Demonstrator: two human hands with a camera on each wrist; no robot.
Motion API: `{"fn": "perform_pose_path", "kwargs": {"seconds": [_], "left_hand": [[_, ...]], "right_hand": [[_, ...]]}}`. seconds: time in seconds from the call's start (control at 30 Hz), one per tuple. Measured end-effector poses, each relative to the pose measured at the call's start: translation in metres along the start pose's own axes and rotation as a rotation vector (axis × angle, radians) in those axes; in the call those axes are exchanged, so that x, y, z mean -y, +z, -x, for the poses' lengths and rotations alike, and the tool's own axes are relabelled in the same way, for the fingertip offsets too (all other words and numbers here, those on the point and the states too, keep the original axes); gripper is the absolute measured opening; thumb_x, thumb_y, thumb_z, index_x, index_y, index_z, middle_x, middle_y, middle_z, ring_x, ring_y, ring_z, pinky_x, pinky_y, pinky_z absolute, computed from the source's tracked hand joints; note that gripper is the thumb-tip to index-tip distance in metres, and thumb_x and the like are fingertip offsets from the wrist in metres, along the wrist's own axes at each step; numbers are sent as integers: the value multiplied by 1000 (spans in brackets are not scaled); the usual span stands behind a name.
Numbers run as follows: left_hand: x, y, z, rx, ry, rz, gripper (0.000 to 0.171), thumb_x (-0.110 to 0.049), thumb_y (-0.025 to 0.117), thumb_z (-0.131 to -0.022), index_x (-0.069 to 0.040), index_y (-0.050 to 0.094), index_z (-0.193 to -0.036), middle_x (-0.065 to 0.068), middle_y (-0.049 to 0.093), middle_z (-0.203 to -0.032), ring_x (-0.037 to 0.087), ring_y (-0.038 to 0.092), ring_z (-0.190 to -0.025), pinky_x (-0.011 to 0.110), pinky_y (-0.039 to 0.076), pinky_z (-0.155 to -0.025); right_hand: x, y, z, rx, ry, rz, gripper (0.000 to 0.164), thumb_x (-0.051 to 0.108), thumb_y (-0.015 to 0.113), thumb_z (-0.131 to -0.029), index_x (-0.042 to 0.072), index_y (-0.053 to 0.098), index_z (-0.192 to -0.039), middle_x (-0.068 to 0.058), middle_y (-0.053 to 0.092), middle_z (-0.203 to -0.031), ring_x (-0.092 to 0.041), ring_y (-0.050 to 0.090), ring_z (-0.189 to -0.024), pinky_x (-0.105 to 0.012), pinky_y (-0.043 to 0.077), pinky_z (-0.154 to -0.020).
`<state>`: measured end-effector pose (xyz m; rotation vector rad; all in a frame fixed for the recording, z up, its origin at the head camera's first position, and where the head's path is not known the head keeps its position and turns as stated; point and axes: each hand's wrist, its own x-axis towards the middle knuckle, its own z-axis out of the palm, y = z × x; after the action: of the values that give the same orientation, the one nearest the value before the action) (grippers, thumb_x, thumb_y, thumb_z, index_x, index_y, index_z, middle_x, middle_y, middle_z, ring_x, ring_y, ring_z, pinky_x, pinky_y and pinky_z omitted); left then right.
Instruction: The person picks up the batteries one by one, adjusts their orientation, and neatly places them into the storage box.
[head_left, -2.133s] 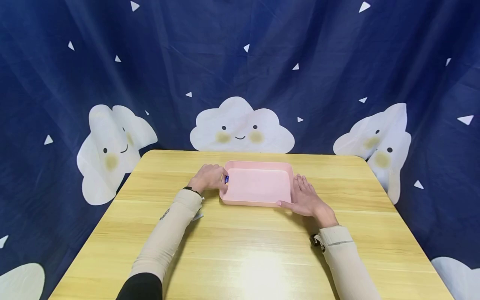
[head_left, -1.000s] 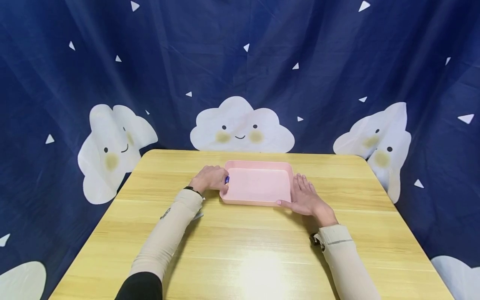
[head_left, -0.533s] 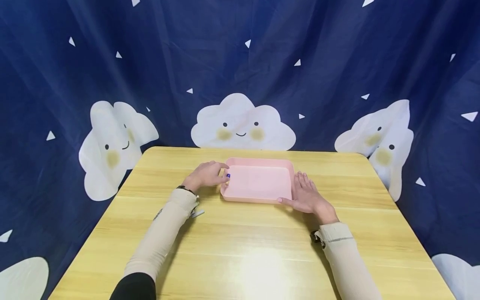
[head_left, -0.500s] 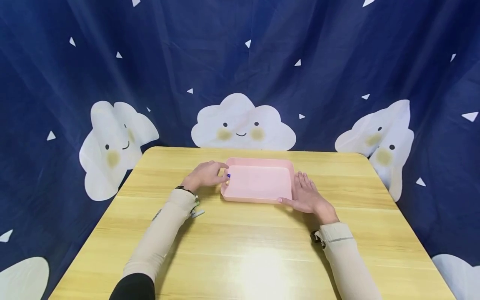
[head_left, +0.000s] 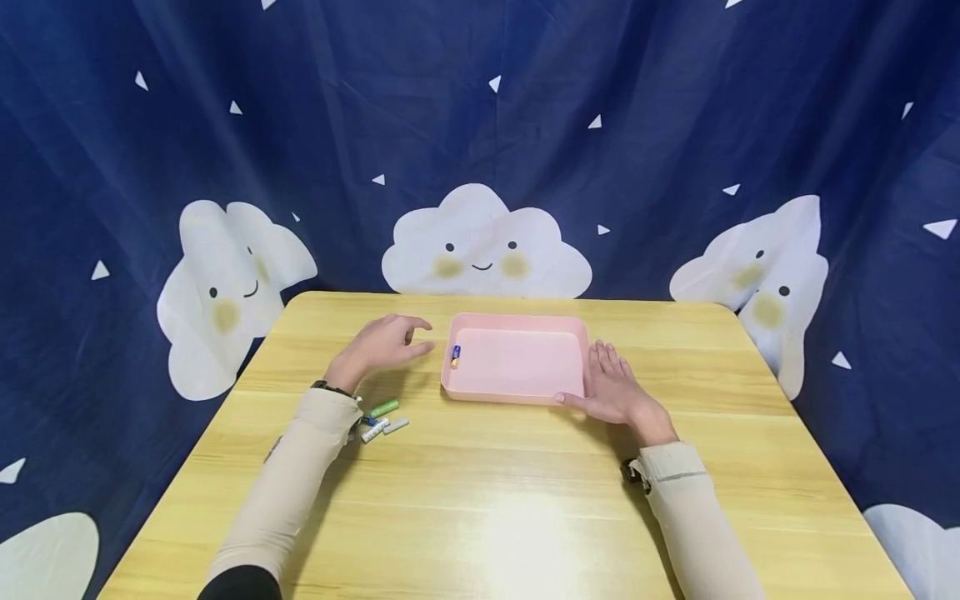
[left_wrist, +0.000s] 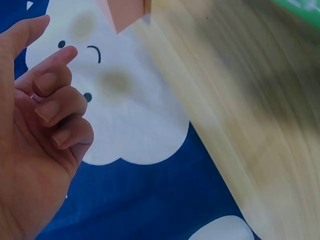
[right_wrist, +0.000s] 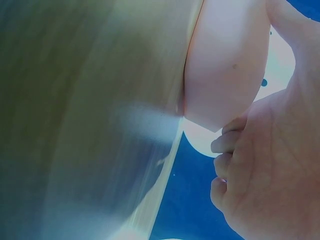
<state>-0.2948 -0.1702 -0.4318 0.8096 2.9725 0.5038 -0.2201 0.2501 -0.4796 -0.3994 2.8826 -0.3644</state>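
Note:
A shallow pink tray [head_left: 517, 367] rests on the table. Against its left wall inside lies one small blue and orange battery [head_left: 455, 357]. My left hand [head_left: 382, 343] hovers left of the tray, thumb and index finger spread apart, holding nothing; in the left wrist view the other fingers [left_wrist: 62, 112] curl loosely. My right hand [head_left: 617, 392] rests with straight fingers against the tray's right wall, its thumb over the front corner. Under my left wrist lie a green battery [head_left: 385, 408], a white battery [head_left: 376, 431], a grey one [head_left: 396, 426] and a partly hidden blue one [head_left: 368, 421].
The wooden table [head_left: 480, 483] reaches back to a dark blue curtain [head_left: 480, 100] printed with white clouds. My left forearm and sleeve [head_left: 288, 475] cover part of the table left of the small batteries.
My left hand has let go of the blue and orange battery and moved left, away from the tray. The small batteries by the wrist now show more. My right hand has stayed in place.

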Motion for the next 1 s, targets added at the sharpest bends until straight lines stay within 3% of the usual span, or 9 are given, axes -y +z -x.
{"fn": "perform_pose_path", "kwargs": {"seconds": [0.23, 0.47, 0.6, 0.73, 0.83, 1.0], "left_hand": [[7, -8, 16, -46, -33, -6, 40, -46, 66, -98, -12, 75, -118, -2, 57, -68, 13, 49, -59, 30, 37, -55], [14, -8, 35, -16, -120, -72, 37, -49, 65, -98, -14, 77, -92, 0, 69, -78, 14, 56, -65, 31, 43, -60], [14, -7, 45, 19, -160, -99, 42, -50, 63, -99, -19, 69, -71, -4, 56, -65, 13, 49, -59, 31, 39, -57], [12, -5, 55, 72, -181, -93, 56, -47, 62, -100, -21, 45, -52, -9, 33, -52, 10, 32, -47, 28, 27, -48], [10, -2, 61, 132, -222, -94, 61, -45, 61, -101, -22, 36, -50, -9, 26, -50, 9, 25, -45, 27, 23, -46], [7, 4, 67, 237, -313, -147, 59, -48, 57, -102, -21, 39, -53, -7, 29, -52, 11, 30, -48, 30, 30, -49]], "right_hand": [[1, -4, 0, -5, 13, -7, 121, 78, 45, -94, -13, 0, -160, -32, -4, -170, -49, -3, -159, -63, 4, -128], [4, -3, 2, -6, 6, -5, 120, 77, 46, -94, -14, 3, -159, -33, -3, -169, -50, -2, -159, -64, 5, -127], [4, -3, 2, -7, 8, -6, 120, 77, 46, -94, -14, 3, -159, -33, -2, -169, -50, -2, -159, -64, 5, -127], [3, -3, 1, -7, 6, -2, 120, 77, 45, -94, -14, 2, -159, -33, -2, -169, -50, -2, -159, -65, 5, -127], [3, -2, 1, -1, 7, -2, 120, 78, 45, -94, -13, 1, -159, -32, -3, -169, -50, -3, -159, -64, 4, -127], [1, -1, 1, 4, 5, -7, 121, 78, 45, -94, -13, 1, -159, -32, -4, -169, -50, -4, -159, -65, 3, -127]]}}
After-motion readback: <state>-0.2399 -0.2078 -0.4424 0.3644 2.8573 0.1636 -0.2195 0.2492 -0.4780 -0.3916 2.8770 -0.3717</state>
